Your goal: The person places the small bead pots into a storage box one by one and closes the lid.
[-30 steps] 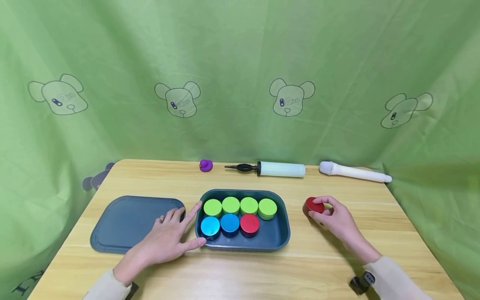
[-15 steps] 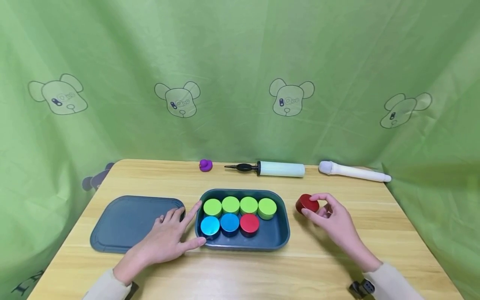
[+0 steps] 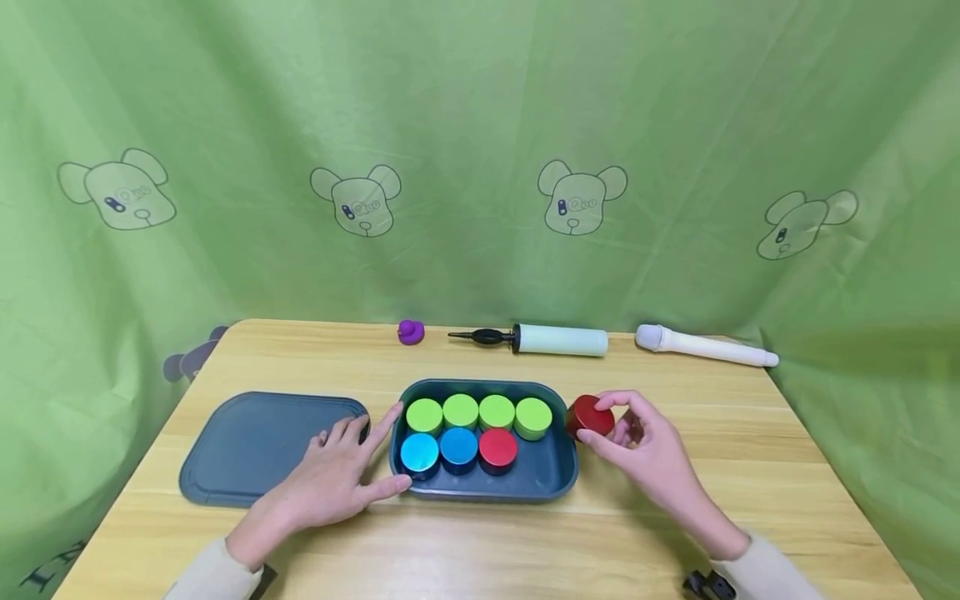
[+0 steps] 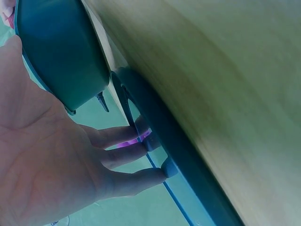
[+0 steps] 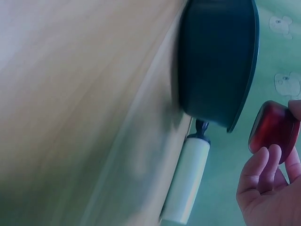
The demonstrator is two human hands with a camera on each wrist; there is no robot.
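My right hand (image 3: 643,437) pinches a dark red round tin (image 3: 589,418) between thumb and fingers. The tin is tilted and overlaps the right rim of the dark blue-green box (image 3: 555,492); in the right wrist view it is held up off the table. Inside the box, several lime-green tins (image 3: 461,411) stand along the back. Two blue tins (image 3: 420,452) and one red tin (image 3: 498,450) form a front row. My left hand (image 3: 322,483) lies spread, thumb and index finger at the box's left edge. Its other fingertips touch the flat dark lid (image 3: 255,450).
Along the table's back edge lie a purple rubber duck (image 3: 411,332), a hand pump (image 3: 558,340) with a black nozzle, and a white microphone-shaped stick (image 3: 705,345). Behind the wooden table (image 3: 480,550) hangs a green curtain (image 3: 465,100) with bear-head prints.
My right hand has lifted the red tin from the table and carried it left to the box's right rim. My left hand has stayed in place.
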